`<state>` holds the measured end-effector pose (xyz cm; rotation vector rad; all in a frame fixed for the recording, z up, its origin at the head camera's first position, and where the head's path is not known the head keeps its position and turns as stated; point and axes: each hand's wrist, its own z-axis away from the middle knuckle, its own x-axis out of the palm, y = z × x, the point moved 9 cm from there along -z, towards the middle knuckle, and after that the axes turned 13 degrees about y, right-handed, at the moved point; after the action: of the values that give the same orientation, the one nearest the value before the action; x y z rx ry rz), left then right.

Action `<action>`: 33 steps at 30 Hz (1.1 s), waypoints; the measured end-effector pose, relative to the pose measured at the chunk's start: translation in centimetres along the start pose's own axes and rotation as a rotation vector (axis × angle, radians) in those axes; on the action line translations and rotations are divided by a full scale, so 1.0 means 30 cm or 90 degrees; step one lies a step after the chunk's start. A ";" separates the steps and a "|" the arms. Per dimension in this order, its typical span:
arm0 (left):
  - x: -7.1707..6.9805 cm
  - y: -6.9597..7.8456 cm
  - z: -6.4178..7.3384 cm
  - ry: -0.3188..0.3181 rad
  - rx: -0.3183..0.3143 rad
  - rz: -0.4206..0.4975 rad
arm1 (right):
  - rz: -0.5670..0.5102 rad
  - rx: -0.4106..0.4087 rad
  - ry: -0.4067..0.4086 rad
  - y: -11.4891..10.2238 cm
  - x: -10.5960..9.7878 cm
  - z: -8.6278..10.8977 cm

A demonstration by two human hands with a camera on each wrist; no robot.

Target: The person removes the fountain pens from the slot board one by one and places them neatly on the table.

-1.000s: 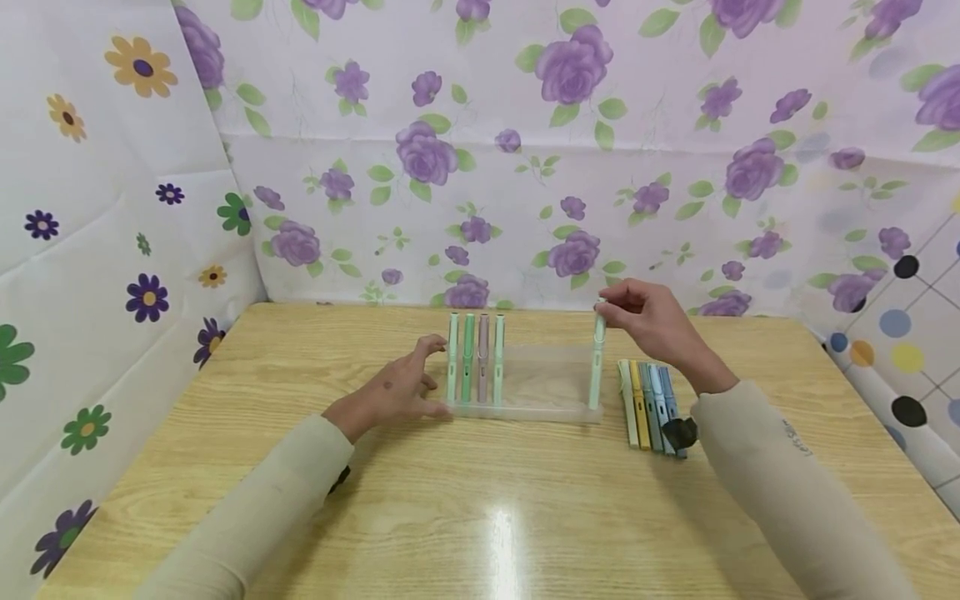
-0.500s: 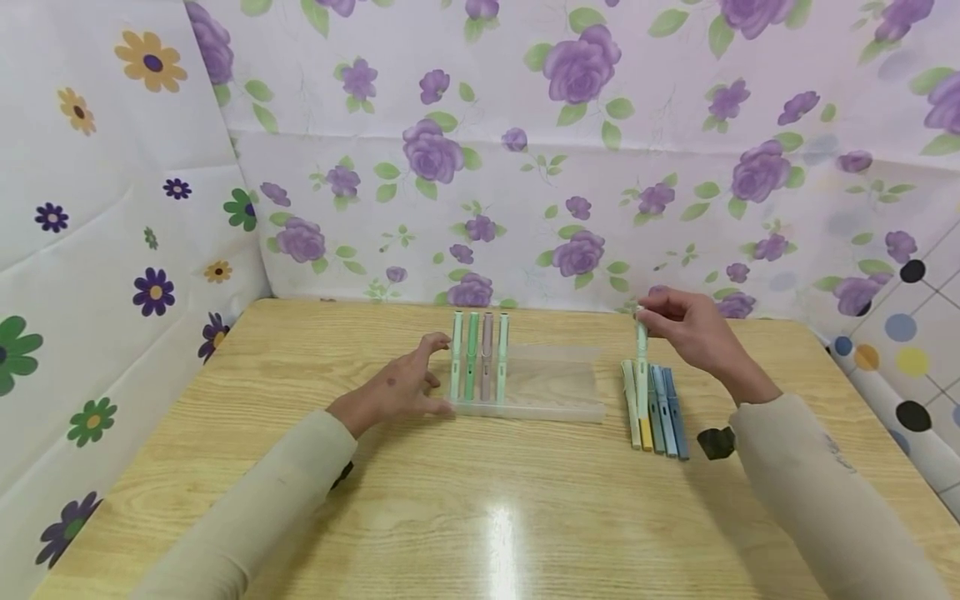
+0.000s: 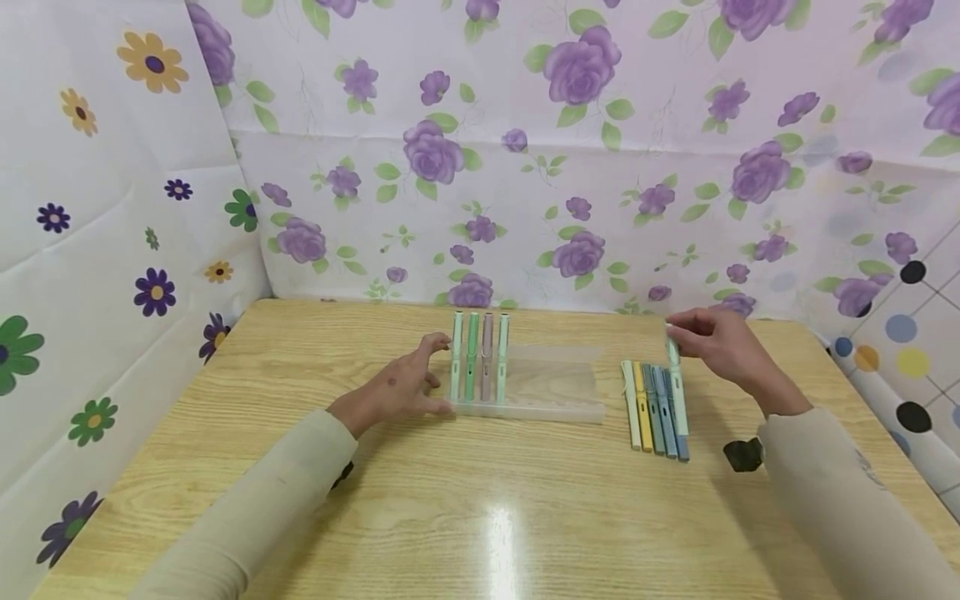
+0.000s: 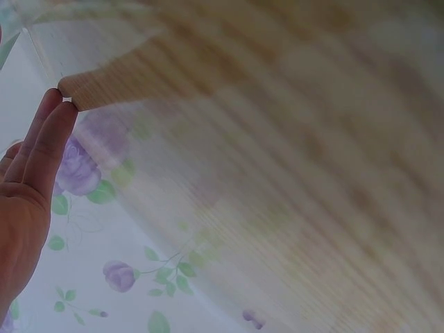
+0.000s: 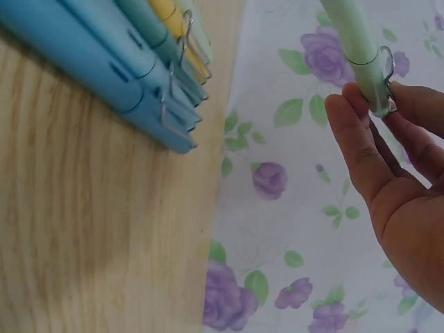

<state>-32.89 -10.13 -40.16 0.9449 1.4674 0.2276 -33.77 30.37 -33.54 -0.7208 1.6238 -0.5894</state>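
Note:
My left hand (image 3: pixel 401 383) holds the left end of a clear pen stand (image 3: pixel 555 412), thumb at its front corner and fingers towards the back. Straight fingers (image 4: pixel 47 142) touch the clear plastic in the left wrist view; the thumb is hidden there. Several pens lean side by side in the stand's left part: pale green, a green pen (image 3: pixel 471 358), a mauve pen (image 3: pixel 487 358) and another pale green. My right hand (image 3: pixel 723 346) pinches a pale mint pen (image 3: pixel 677 383) by its clip end, tilted over the right side of a row of lying pens.
The row on the wooden table (image 3: pixel 420 508) holds a cream pen (image 3: pixel 631 408), a yellow pen (image 3: pixel 642 408) and several blue-toned pens (image 5: pixel 90 62), clips towards the back. A floral cloth (image 3: pixel 510 208) hangs behind the table's far edge.
My right hand has carried the mint pen from the stand's right end rightward, past the yellow pen, to above the row's right edge. My left hand has stayed at the stand.

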 end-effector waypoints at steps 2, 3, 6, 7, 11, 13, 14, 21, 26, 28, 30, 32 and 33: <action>0.001 -0.003 -0.001 -0.001 -0.003 0.001 | 0.013 0.013 -0.004 0.025 -0.002 0.003; 0.001 -0.005 -0.002 -0.001 -0.006 0.000 | 0.014 0.021 -0.007 0.039 -0.001 0.004; 0.001 -0.008 -0.002 -0.001 -0.013 0.001 | 0.015 0.034 -0.013 0.078 0.001 0.004; 0.001 -0.008 -0.002 0.000 -0.012 0.001 | 0.013 0.039 -0.015 0.090 0.002 0.004; 0.003 -0.008 -0.002 -0.001 -0.011 0.001 | 0.010 0.059 -0.026 0.136 0.006 0.008; 0.004 -0.008 -0.002 0.000 -0.012 0.001 | 0.011 0.073 -0.032 0.158 0.009 0.013; 0.004 -0.007 -0.002 0.000 -0.011 0.000 | 0.012 0.081 -0.035 0.169 0.011 0.015; 0.001 -0.002 0.000 0.000 -0.012 -0.001 | 0.012 0.114 -0.066 0.225 0.035 0.034; 0.000 -0.003 -0.001 0.002 -0.015 -0.003 | 0.004 0.128 -0.078 0.256 0.047 0.037; 0.000 -0.003 -0.001 0.002 -0.016 -0.001 | 0.002 0.133 -0.079 0.269 0.049 0.036; 0.001 -0.002 0.000 0.002 -0.016 0.000 | -0.002 0.138 -0.081 0.280 0.051 0.034; 0.002 -0.001 0.001 0.001 -0.014 -0.001 | -0.001 0.143 -0.082 0.290 0.054 0.034; 0.002 0.000 0.001 0.001 -0.014 -0.003 | -0.002 0.145 -0.084 0.294 0.056 0.034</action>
<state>-32.85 -10.12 -40.21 0.9247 1.4653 0.2406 -34.12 35.16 -41.20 -0.5808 1.4078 -0.7012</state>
